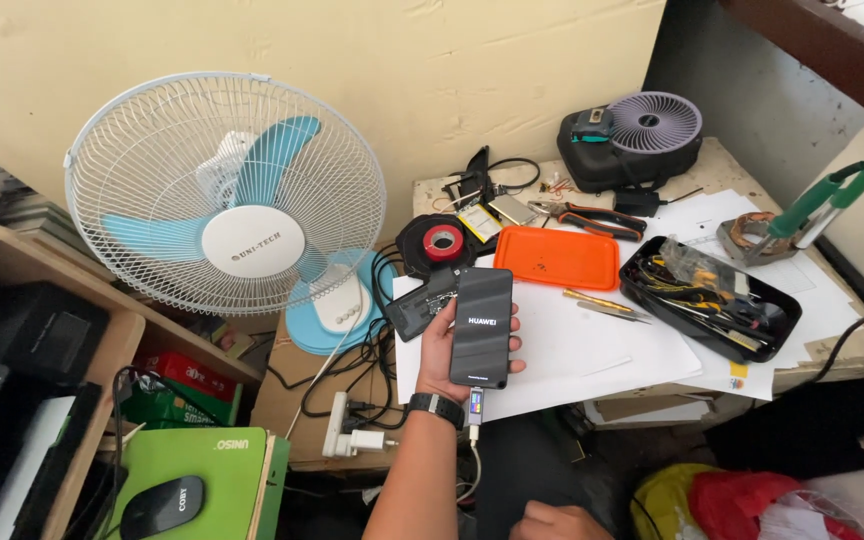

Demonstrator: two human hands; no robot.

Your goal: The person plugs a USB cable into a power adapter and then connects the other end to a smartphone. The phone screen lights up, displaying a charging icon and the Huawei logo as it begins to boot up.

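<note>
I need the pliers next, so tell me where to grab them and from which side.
Grip the pliers by the orange-and-black handles, which point right along the table beyond the orange tray. Come from above on the right; the jaws point left toward the small parts.

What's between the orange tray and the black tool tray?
Head view: only bare white paper separates the orange tray from the black tool tray; tweezers lie just below that gap.

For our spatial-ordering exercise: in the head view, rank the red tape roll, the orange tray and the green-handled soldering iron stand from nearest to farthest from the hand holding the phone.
From the left hand:
1. Red tape roll, just above the hand.
2. Orange tray, up and to the right.
3. Green-handled soldering iron stand, far right edge of the table.
</note>
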